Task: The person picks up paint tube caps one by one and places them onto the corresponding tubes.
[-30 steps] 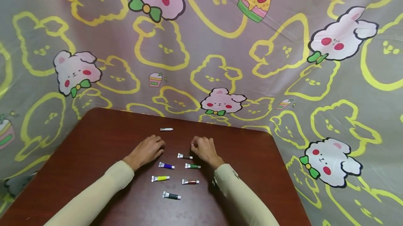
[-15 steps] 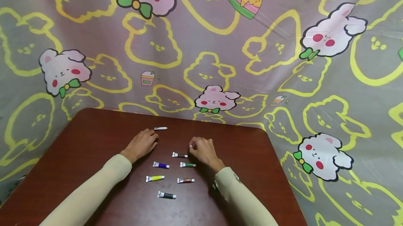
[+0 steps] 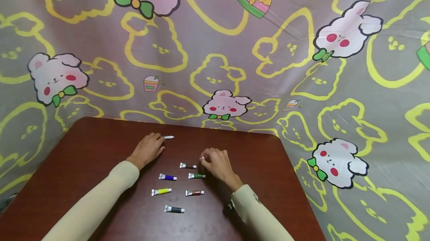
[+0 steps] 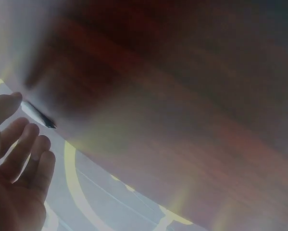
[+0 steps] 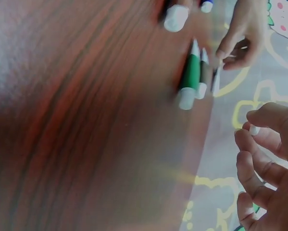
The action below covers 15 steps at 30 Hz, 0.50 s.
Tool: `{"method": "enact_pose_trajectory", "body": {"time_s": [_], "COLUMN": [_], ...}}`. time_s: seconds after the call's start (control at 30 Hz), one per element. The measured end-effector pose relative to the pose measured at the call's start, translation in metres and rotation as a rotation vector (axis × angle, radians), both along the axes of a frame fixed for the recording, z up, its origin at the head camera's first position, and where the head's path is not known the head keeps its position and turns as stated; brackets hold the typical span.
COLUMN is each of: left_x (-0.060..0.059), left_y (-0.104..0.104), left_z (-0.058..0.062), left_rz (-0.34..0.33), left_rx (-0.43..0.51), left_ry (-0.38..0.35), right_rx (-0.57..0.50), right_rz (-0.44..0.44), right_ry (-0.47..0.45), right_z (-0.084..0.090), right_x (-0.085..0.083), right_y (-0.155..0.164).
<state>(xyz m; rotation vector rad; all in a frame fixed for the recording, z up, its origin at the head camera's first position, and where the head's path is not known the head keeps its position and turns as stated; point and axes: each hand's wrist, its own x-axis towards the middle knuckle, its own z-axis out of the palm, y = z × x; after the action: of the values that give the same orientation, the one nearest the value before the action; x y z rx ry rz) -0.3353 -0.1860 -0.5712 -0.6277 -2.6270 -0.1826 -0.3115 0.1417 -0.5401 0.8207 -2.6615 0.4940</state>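
My left hand (image 3: 147, 149) is at the back of the table, beside a small white paint tube (image 3: 169, 137). In the left wrist view its fingers are loosely bent around one end of that tube (image 4: 37, 114), without a visible grip; whether they touch it I cannot tell. My right hand (image 3: 218, 164) pinches a small white cap (image 5: 254, 130) between thumb and index finger, above the table. Close to it lie a dark brown paint tube (image 3: 188, 165) and a green paint tube (image 3: 196, 176).
Nearer me on the brown table (image 3: 134, 218) lie a blue tube (image 3: 168, 177), a yellow tube (image 3: 161, 191), a red-brown tube (image 3: 195, 193) and a black tube (image 3: 174, 209). A patterned cloth (image 3: 174, 47) hangs behind the table's back edge.
My left hand has moved forward and left to the white paint tube and covers part of it. The right hand keeps its pinch on the cap. The head view has shifted slightly.
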Motion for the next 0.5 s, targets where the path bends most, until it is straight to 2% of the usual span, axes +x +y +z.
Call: {"method": "enact_pose_trajectory", "body": {"time_s": [0.27,0.5], "left_x": [-0.012,-0.022], "left_y": [-0.001,0.002], "left_z": [-0.004,-0.006], "left_rz": [0.012,-0.011], "left_rx": [0.015,0.044], "left_ry": [0.031,0.038], "right_rx": [-0.064,-0.115], "right_rz": [0.013,0.001], "right_ry": [-0.020,-0.027], "right_z": [0.010,0.016], "right_x": [0.020,0.035], "right_y": [0.009,0.017]}}
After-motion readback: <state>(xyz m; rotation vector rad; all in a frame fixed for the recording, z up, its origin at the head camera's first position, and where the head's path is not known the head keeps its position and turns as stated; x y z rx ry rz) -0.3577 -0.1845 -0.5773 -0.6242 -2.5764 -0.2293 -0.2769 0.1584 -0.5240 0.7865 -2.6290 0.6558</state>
